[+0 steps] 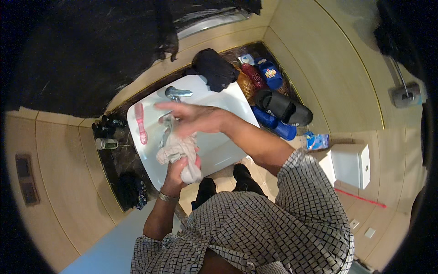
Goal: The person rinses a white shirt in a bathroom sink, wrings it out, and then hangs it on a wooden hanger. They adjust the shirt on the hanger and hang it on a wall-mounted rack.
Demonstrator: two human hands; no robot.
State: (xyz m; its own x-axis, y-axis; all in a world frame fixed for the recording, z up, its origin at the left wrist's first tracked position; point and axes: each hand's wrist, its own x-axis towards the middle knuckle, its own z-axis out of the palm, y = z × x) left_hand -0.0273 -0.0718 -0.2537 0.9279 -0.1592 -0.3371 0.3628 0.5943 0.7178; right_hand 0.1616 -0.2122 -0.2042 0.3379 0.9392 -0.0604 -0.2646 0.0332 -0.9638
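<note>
Over the white washbasin (219, 150), my left hand (178, 169) grips a light, wet-looking cloth (178, 147), which hangs in folds on both sides of the fingers. My right hand (195, 118) is blurred, its fingers spread, just above the upper end of the cloth and in front of the tap. Whether its fingertips touch the cloth I cannot tell. The chrome tap (178, 92) stands at the basin's back edge, its spout partly hidden by my right hand. A pink brush (140, 124) lies on the basin's left rim.
A bunched black cloth (217, 70) rests on the basin's back right corner. Black slippers (284, 108) and blue slippers (273, 123) lie on the dark counter at right. Small bottles and a white-lidded jar (106, 144) stand at left, with dark cloth (131, 190) nearer me.
</note>
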